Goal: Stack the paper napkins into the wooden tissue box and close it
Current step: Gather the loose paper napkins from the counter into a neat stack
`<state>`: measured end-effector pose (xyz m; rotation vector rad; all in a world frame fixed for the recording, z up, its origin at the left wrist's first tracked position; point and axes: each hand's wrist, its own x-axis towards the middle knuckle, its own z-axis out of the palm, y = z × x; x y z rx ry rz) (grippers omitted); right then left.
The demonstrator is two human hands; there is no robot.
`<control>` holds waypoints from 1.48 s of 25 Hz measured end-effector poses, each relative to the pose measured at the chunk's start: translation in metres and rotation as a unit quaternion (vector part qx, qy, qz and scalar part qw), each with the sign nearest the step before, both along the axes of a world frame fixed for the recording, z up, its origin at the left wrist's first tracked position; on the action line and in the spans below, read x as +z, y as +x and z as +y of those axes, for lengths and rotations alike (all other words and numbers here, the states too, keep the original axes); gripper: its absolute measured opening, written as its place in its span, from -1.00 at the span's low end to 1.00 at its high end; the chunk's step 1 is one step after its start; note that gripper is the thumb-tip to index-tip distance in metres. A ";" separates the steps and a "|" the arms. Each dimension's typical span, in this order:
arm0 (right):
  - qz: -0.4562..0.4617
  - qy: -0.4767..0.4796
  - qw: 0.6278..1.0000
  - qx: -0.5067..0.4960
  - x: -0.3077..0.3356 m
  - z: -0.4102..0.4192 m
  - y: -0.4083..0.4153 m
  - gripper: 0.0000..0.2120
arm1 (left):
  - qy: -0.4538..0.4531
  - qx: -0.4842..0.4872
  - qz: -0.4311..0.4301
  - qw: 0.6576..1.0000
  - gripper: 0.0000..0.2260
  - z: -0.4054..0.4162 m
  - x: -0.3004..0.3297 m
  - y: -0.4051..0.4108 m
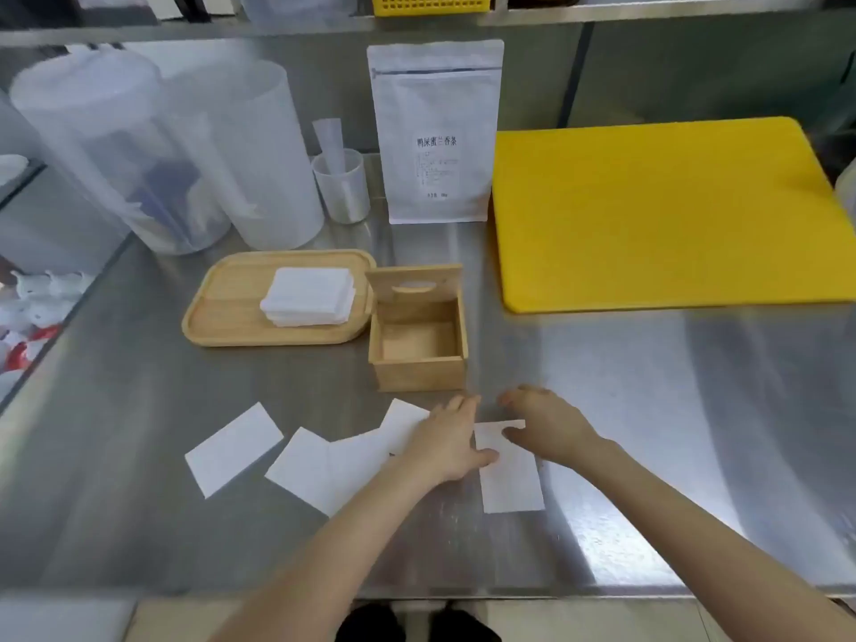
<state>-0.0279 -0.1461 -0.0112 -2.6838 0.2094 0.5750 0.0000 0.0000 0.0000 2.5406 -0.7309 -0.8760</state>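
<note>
The wooden tissue box (pixel 419 363) stands open in the middle of the steel counter, its slotted lid (pixel 413 284) tipped up at the back and the inside bare. Several folded white napkins lie flat in front of it: one at the left (pixel 234 449), overlapping ones in the middle (pixel 324 470), one at the right (pixel 509 474). My left hand (pixel 447 440) lies flat, fingers apart, across a middle napkin, its thumb on the right napkin's edge. My right hand (pixel 544 421) rests with spread fingers on the right napkin's top corner. A stack of napkins (pixel 308 296) sits on the wooden tray (pixel 231 312).
A yellow cutting board (pixel 667 210) lies at the back right. A white pouch (pixel 435 132) stands behind the box. A small plastic cup (pixel 343 185) and tall translucent containers (pixel 194 150) stand at the back left. The counter's front edge (pixel 417 590) is near my arms.
</note>
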 end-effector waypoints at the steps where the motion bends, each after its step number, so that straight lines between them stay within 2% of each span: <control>1: 0.019 -0.009 1.000 0.003 -0.002 -0.001 0.000 -0.57 | 0.030 -0.026 -0.012 0.999 -0.30 -0.005 -0.003 0.000; 4: 0.027 -0.027 0.999 0.016 -0.006 -0.002 -0.001 -0.62 | 0.069 -0.057 -0.053 0.995 -0.31 -0.014 -0.012 0.001; 8: 0.022 -0.053 0.998 0.011 -0.011 -0.001 0.001 -0.67 | 0.085 -0.058 -0.091 0.990 -0.44 -0.020 -0.023 0.002; 12: 0.019 -0.029 0.999 -0.007 -0.014 0.001 0.000 -0.72 | 0.084 -0.036 -0.101 0.991 -0.57 -0.024 -0.024 0.003; 15: -0.008 0.032 0.999 -0.044 -0.011 0.003 -0.004 -0.83 | 0.034 0.032 -0.065 0.997 -0.66 -0.022 -0.026 0.004; 18: -0.031 0.127 0.986 -0.107 0.005 0.003 -0.005 -0.92 | -0.080 0.149 0.008 0.986 -0.82 -0.015 -0.020 0.003; 21: -0.056 0.208 0.966 -0.141 0.020 0.008 -0.008 -0.89 | -0.190 0.244 0.112 0.944 -0.87 0.002 -0.011 0.001; 24: -0.069 0.322 0.928 -0.175 0.035 0.021 -0.007 -0.84 | -0.287 0.325 0.216 0.875 -0.81 0.024 -0.003 -0.001; 27: -0.069 0.410 0.888 -0.197 0.043 0.041 -0.001 -0.87 | -0.358 0.366 0.249 0.822 -0.79 0.045 0.000 -0.005; 31: -0.053 0.462 0.862 -0.202 0.041 0.068 0.010 -0.94 | -0.400 0.421 0.286 0.762 -0.81 0.074 -0.004 -0.010; 33: -0.051 0.445 0.869 -0.211 0.037 0.076 0.016 -0.94 | -0.396 0.446 0.272 0.755 -0.76 0.090 -0.004 -0.011; 34: -0.062 0.386 0.898 -0.201 0.032 0.078 0.018 -0.92 | -0.394 0.458 0.264 0.752 -0.74 0.098 -0.003 -0.011; 36: -0.076 0.199 0.968 -0.136 0.017 0.078 0.022 -0.82 | -0.408 0.483 0.252 0.732 -0.77 0.114 -0.001 -0.011; 37: -0.070 0.127 0.984 -0.102 0.007 0.080 0.022 -0.74 | -0.422 0.495 0.248 0.718 -0.80 0.121 0.001 -0.010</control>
